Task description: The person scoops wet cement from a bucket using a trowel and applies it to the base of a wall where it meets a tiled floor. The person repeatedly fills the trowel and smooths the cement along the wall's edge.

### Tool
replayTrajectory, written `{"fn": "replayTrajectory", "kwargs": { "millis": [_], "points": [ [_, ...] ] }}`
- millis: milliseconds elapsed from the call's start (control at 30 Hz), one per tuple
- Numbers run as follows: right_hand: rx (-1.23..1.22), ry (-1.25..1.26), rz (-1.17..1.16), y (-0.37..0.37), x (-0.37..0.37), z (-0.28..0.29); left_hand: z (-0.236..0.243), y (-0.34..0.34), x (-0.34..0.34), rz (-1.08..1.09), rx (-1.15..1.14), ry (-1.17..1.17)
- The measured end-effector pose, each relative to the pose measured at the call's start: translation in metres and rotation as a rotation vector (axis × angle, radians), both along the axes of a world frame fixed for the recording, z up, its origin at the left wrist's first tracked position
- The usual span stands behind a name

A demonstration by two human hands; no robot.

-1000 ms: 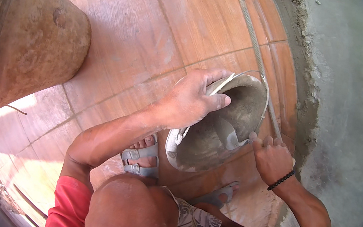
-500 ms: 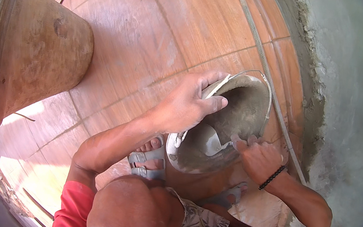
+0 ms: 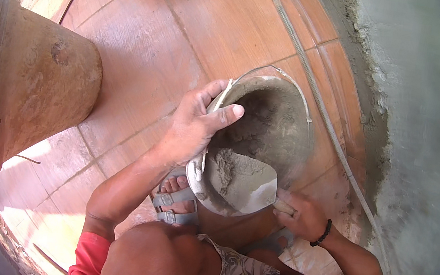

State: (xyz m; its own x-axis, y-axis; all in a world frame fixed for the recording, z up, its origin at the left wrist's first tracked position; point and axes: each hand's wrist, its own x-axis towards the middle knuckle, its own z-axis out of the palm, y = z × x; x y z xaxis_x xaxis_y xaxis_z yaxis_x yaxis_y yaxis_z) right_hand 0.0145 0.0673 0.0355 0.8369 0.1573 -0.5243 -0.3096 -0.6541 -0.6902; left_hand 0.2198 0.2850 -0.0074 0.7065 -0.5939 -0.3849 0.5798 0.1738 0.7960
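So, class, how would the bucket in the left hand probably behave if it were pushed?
The bucket would probably roll if knocked onto its side, since its wall curves round. Its handle might swing or flex easily, as it looks thin and wiry. It may feel heavier than a clean one, because grey residue coats its inside.

Left hand point(image 3: 191, 127) grips a bucket point(image 3: 289, 117), right hand point(image 3: 305, 215) a trowel point(image 3: 253, 184) bearing mortar point(image 3: 223, 167).

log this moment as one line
left hand: gripping bucket | right hand: holding trowel by handle | grey mortar: on trowel, at bucket mouth
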Motion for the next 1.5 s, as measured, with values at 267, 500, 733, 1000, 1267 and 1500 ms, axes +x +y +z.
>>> {"fn": "replayTrajectory", "kwargs": {
  "millis": [267, 500, 733, 1000, 1267, 1500],
  "points": [
    [-0.197, 0.03, -0.336, -0.058, -0.033, 0.014, -0.034, 0.049, -0.001, 0.098, 0.153, -0.002],
    [-0.425, -0.054, -0.408, -0.122, -0.058, 0.017, -0.037, 0.05, -0.001, 0.103, 0.238, -0.044],
    [-0.066, 0.265, -0.904, -0.181, -0.036, 0.02, -0.036, 0.049, -0.001, 0.154, 0.216, -0.038],
    [-0.145, 0.258, -1.028, -0.198, -0.03, 0.064, -0.033, 0.049, 0.002, 0.127, 0.213, -0.032],
    [-0.413, 0.15, -0.852, -0.195, -0.073, 0.102, -0.036, 0.05, 0.002, 0.099, 0.243, 0.019],
    [-0.742, 0.229, -0.293, -0.153, -0.043, 0.067, -0.038, 0.05, 0.006, 0.104, 0.238, 0.01]
  ]
}}
